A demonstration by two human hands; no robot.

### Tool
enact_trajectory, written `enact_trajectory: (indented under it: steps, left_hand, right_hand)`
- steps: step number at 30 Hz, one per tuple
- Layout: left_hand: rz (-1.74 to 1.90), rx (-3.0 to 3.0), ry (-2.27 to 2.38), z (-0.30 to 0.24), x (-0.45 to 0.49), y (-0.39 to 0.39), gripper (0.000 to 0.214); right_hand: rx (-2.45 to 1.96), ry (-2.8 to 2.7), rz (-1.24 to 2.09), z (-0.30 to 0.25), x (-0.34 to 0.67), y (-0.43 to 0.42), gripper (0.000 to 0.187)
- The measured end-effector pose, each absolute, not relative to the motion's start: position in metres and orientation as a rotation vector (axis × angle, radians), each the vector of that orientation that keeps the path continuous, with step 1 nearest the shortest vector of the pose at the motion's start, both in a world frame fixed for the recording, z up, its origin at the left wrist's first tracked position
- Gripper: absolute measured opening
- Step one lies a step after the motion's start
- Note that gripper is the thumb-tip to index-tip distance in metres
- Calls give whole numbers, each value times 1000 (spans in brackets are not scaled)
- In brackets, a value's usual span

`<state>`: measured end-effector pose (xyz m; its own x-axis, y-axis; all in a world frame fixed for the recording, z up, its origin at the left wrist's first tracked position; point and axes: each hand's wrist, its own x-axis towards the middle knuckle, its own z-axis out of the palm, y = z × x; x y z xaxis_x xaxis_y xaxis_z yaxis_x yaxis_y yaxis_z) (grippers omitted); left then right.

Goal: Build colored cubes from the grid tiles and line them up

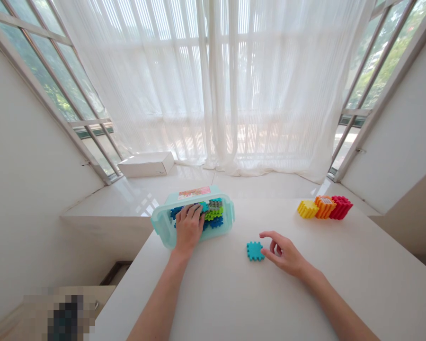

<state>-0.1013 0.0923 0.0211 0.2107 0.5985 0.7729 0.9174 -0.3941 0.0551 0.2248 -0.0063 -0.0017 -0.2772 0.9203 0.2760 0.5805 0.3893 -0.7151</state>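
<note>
Left hand: your left hand (189, 228) rests on the blocks inside the clear mint plastic box (159, 222); you cannot tell whether it grips one.
Right hand: your right hand (283, 254) is open, just beside the teal waffle block (254, 251).
Out on the tabletop (234, 303): that teal block; far right, a yellow block (307, 209), orange block (324, 206) and red block (341, 207) touching.
Left in the box: blue and green waffle blocks (213, 214).

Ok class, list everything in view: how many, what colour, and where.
Clear plastic box: one, pale aqua, far table edge.
Interlocking plastic blocks: several, blue, green, teal, inside box.
Square plastic block: one, teal, mid-table.
Ridged plastic blocks: three, yellow, orange, red, in a row, table's right.
Table: one, white, under these.
Cardboard box: one, white, on ledge beyond.
Sheer curtain: one, white, across window.
Left hand: one, on blocks in box.
Right hand: one, beside teal block.
</note>
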Motion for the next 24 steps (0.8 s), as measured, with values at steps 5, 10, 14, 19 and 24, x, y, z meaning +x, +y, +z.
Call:
enact_trajectory:
  steps: [5, 10, 14, 19, 24]
  left_hand:
    - [-1102, -1982, -1266, 23, -111, 95, 21]
    - [-1274, -2008, -1161, 27, -109, 91, 19]
    - [-1294, -2191, -988, 30, -89, 76, 21]
    - [-1189, -2551, -653, 27, -46, 43, 26]
    - [-1058, -2767, -416, 20, -18, 20, 23]
  right_hand:
    - [-1268, -1966, 612, -3, 225, -5, 26]
    - [-1254, -1957, 589, -7, 226, -3, 22]
    - [-1247, -1932, 582, -5, 225, -3, 22]
    - [-1197, -1877, 672, 1, 218, -9, 26]
    - [-1174, -1829, 754, -3, 213, -11, 48]
